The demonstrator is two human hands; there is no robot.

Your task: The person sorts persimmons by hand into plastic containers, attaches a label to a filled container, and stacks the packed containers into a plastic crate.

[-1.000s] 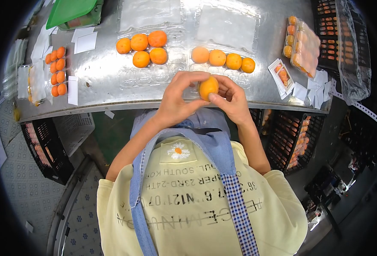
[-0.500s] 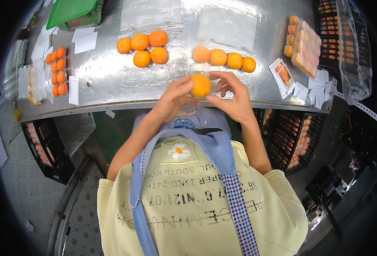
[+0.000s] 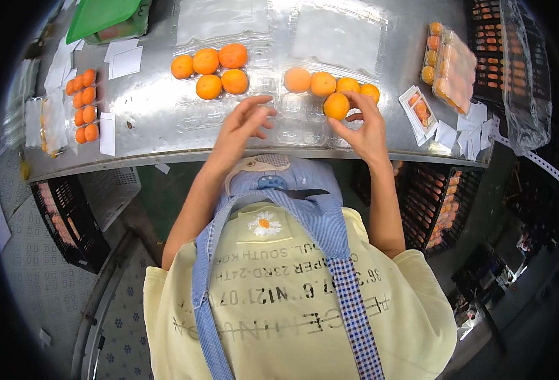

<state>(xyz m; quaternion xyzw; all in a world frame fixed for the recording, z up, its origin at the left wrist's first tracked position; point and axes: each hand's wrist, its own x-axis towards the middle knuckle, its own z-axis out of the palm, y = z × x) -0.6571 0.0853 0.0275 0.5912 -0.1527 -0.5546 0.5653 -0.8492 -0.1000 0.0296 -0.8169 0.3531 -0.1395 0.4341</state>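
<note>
My right hand is closed round an orange, pinched between thumb and fingers over the right clear plastic clamshell tray. Behind it, a row of several oranges fills the far side of that tray. My left hand is empty, fingers apart, above the near edge of the left clear tray. Several oranges sit in that left tray, three at the back and two in front of them. Both trays have their lids folded open away from me.
A filled clamshell pack stands at the right beside printed cards. Another group of oranges lies at the left, near white paper slips. A green lid is at the back left. Crates of fruit stand below the table.
My right hand has carried the orange rightward and away from me, over the right tray. My left hand has come off the orange and moved left, fingers apart.
</note>
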